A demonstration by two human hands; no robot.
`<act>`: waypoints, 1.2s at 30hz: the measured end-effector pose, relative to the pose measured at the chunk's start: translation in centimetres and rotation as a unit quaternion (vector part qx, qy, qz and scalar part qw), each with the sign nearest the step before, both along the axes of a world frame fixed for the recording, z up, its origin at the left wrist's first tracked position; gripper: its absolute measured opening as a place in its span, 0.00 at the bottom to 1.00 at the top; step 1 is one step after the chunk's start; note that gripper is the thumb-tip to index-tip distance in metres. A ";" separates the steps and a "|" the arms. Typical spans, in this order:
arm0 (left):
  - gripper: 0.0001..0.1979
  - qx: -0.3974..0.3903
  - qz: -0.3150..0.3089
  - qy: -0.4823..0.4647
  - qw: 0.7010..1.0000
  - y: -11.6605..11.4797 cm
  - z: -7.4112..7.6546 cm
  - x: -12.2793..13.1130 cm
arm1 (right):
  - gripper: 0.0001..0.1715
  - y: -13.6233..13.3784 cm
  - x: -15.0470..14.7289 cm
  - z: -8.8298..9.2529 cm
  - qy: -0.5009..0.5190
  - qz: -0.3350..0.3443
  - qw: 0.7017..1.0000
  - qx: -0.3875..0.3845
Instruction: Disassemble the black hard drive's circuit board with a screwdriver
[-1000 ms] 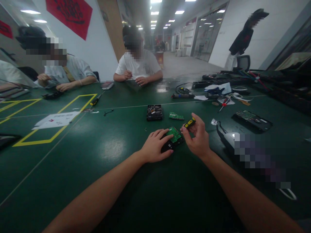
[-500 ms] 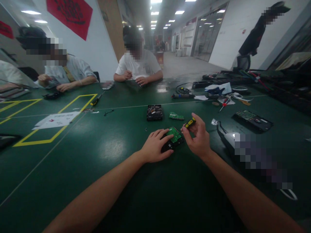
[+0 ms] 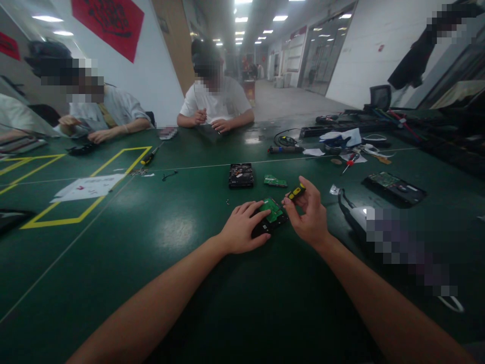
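Note:
On the green table in front of me lies a black hard drive [image 3: 280, 218] with a green circuit board [image 3: 272, 209] on its upper face. My left hand [image 3: 244, 227] grips it from the left, thumb along the near edge and fingers over the board. My right hand [image 3: 308, 215] pinches a yellow-and-black screwdriver [image 3: 296, 192] just right of the drive. Its handle tilts up to the right, and the tip is hidden by the fingers. Beyond my hands are a second hard drive [image 3: 241, 176] and a loose green circuit board [image 3: 275, 181]. Tiny screws [image 3: 228, 201] lie left of the drive.
Right of my hands are another drive [image 3: 394, 189], a blurred-out bag-like item [image 3: 401, 247] and a red screwdriver [image 3: 351, 163]. A dark pen-shaped tool [image 3: 285, 150] lies farther back. Paper [image 3: 88, 187] lies at left. Co-workers [image 3: 215, 103] sit across the table; another person [image 3: 417, 55] is at far right.
My hands, the drive and the screwdriver stay practically still. The standing person at far right has moved farther right.

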State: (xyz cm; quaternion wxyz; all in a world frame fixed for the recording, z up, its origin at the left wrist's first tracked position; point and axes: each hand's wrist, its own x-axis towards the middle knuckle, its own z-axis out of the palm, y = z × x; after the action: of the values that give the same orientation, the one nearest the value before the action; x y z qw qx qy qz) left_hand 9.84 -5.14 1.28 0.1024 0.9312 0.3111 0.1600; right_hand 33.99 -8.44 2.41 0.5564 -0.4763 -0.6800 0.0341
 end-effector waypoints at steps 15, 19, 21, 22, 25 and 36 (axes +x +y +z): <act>0.38 -0.002 0.001 -0.005 1.000 0.0 0.0 0.0 | 0.43 -0.3 -0.1 0.7 -0.020 -0.030 0.999 -0.001; 0.38 -0.003 0.000 0.001 1.000 -0.1 0.2 0.0 | 0.43 -0.2 -0.1 0.6 -0.020 -0.020 1.000 0.009; 0.38 -0.004 0.001 -0.003 1.000 -0.1 0.2 0.0 | 0.43 -0.2 0.0 0.6 -0.021 -0.021 1.000 0.011; 0.38 -0.005 0.001 -0.005 1.000 -0.1 0.2 0.0 | 0.43 -0.2 0.0 0.6 -0.022 -0.021 1.000 0.009; 0.38 -0.005 0.001 -0.005 1.000 -0.1 0.1 0.0 | 0.44 -0.1 0.2 0.5 -0.022 -0.016 1.000 0.005; 0.38 -0.010 0.000 -0.014 1.000 -0.1 0.2 0.0 | 0.44 -0.1 0.1 0.5 -0.025 -0.023 0.999 0.002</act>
State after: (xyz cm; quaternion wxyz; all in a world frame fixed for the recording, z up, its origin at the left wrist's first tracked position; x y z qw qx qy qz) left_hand 9.84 -5.22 1.44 0.1160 0.9276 0.3116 0.1700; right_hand 34.12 -8.53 2.94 0.5403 -0.4919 -0.6826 0.0081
